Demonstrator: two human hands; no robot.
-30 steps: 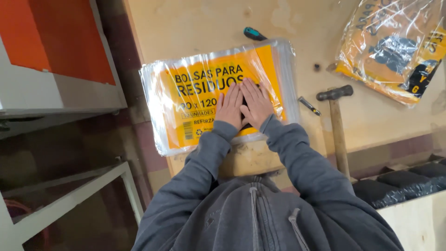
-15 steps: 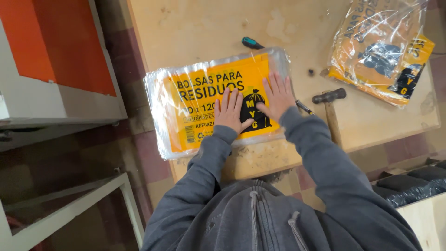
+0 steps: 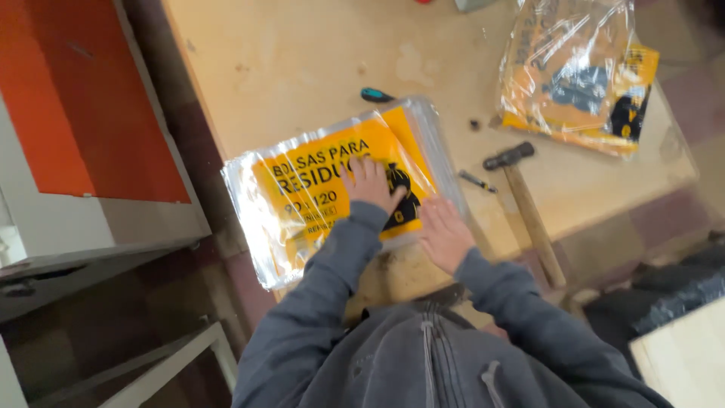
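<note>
A flat clear plastic pack with a yellow and black label [image 3: 317,189] lies near the front edge of a wooden table [image 3: 302,68]. My left hand [image 3: 370,183] presses flat on the middle of the label, fingers spread. Flat as well, my right hand [image 3: 444,234] rests on the pack's lower right corner at the table edge. Both arms wear grey sleeves. Neither hand grips anything.
A hammer [image 3: 529,204] with a wooden handle lies right of the pack. A second crumpled yellow pack [image 3: 578,75] sits at the back right. A small teal object [image 3: 375,95] and a screw [image 3: 477,180] lie nearby. An orange and white cabinet [image 3: 75,128] stands left.
My hands have drawn apart: the right one slid down to the pack's lower right corner, the left stayed on the label. The view shifted, showing more table.
</note>
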